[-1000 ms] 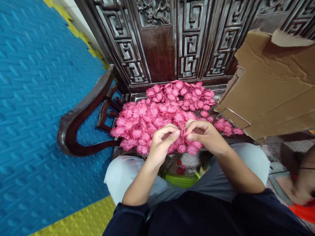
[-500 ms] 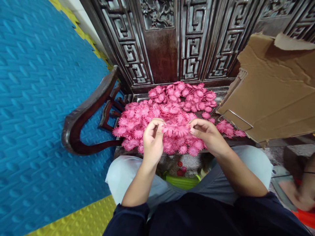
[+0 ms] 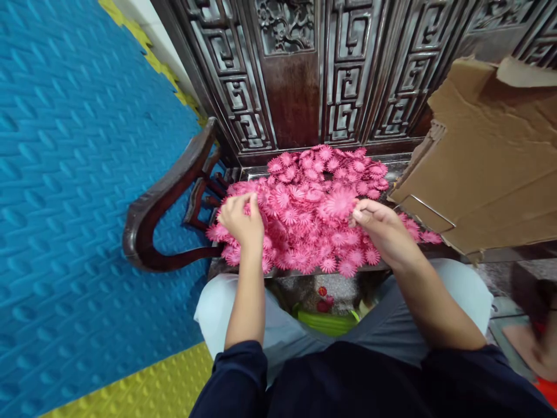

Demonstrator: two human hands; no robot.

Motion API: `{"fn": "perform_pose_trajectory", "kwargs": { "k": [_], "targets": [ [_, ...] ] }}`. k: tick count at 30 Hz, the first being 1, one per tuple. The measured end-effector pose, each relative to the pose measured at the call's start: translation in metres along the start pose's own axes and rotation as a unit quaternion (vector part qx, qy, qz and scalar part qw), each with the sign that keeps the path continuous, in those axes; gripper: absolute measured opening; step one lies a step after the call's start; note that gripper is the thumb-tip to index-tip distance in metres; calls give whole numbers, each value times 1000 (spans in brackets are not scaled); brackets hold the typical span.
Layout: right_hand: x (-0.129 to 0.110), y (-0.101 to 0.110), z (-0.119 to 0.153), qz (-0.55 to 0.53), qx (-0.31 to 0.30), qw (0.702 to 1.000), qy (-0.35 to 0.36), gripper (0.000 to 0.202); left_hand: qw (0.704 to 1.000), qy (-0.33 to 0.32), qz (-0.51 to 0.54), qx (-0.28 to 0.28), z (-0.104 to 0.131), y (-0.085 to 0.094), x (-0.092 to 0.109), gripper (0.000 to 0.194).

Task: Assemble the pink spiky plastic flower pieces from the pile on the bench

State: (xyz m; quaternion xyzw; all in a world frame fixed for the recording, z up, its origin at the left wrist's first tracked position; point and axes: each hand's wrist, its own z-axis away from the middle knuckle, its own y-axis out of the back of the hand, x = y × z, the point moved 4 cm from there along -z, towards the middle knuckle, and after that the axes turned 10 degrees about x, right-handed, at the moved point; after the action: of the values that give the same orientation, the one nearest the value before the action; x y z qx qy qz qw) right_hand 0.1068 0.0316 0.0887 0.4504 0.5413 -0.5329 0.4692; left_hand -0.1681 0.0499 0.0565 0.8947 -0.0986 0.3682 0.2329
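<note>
Though aloft, pink flower point(image 3: 340, 202) in right hand point(image 3: 387, 233)

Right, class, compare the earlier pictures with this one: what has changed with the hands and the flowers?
The left hand has moved off to the left, away from the pink flower that the right hand now holds alone. The flower pile and cardboard look about the same.
</note>
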Motion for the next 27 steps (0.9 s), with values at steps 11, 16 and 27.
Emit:
{"fn": "perform_pose_trajectory", "kwargs": {
  "k": [11,16,27],
  "targets": [
    [6,-7,1,36,-25,999,3,18,999,-1,-7,-42,15,-9,11,18],
    [6,-13,0,37,-39,999,6,17,975,-63,175,-118,37,9,68,14],
    [0,-17,6,29,-69,997,4,19,885,43,322,-332,65,12,105,10]
  ]
}}
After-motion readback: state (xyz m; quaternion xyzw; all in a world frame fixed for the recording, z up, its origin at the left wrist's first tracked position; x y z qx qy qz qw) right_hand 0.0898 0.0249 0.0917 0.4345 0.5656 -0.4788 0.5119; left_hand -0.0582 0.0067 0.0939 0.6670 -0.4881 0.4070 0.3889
